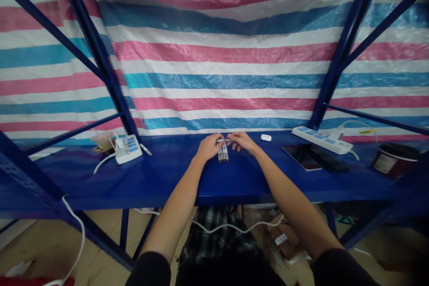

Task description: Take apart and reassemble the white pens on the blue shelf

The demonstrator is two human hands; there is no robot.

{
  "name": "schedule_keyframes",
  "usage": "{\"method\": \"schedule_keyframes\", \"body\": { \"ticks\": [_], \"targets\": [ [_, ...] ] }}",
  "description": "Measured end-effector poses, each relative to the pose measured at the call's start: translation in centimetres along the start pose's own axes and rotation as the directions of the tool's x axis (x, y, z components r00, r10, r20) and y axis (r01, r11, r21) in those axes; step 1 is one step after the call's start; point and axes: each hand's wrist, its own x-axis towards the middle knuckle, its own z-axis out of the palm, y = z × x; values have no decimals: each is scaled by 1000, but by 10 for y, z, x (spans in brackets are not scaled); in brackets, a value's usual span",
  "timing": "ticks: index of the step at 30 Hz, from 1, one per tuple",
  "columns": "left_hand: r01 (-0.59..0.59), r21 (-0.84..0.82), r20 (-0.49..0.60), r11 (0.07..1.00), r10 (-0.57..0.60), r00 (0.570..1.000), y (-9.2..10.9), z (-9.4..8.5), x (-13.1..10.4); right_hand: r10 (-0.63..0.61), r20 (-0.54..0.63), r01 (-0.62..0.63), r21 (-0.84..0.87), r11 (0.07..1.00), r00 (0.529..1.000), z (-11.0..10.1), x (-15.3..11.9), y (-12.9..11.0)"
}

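Between my two hands a slim pen (224,140) lies crosswise. My left hand (210,145) is closed round its left end. At the other end, my right hand (243,140) pinches it between thumb and index finger, with the other fingers bent loosely below. Just beneath the hands, several grey pens (223,155) rest side by side on the blue shelf top (234,183), their dark tips toward me. The upper parts of these pens are partly hidden by the held pen and my fingers.
A small white case (266,137) sits right of my hands. Farther right are a phone (301,157), a dark flat object (323,157), a power strip (321,140) and a dark tub (395,161). Leftward are another power strip (128,149) and a white pen (145,149). Blue posts (335,62) flank the shelf.
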Motion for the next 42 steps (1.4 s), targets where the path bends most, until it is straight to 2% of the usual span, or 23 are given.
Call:
{"method": "schedule_keyframes", "body": {
  "ticks": [9, 15, 27, 30, 33, 38, 42],
  "targets": [
    [75, 57, -6, 996, -75, 997, -6, -3, 1, -86, -93, 86, -7, 996, 992, -11, 2, 0],
    [104, 83, -26, 991, -102, 994, -9, -5, 1, -132, -106, 126, -59, 990, 986, -16, 6, 3],
    [127, 73, -44, 989, -125, 991, -11, -6, 2, -80, -184, 68, -74, 995, 980, -26, 5, 1],
    [128, 65, -51, 990, -125, 991, -12, -7, 3, -51, -205, 50, -11, 999, 977, -27, 3, 1],
    [149, 49, -58, 988, -146, 988, -13, -7, 3, 0, -230, 33, 138, 990, 973, -29, 2, 1],
    [186, 21, -64, 982, -184, 981, -13, -7, 3, 88, -142, -27, 387, 922, 986, -26, 1, 0],
    [177, 29, -65, 984, -175, 982, -12, -8, 3, 73, -84, -46, 287, 957, 994, -16, 0, -3]
  ]
}}
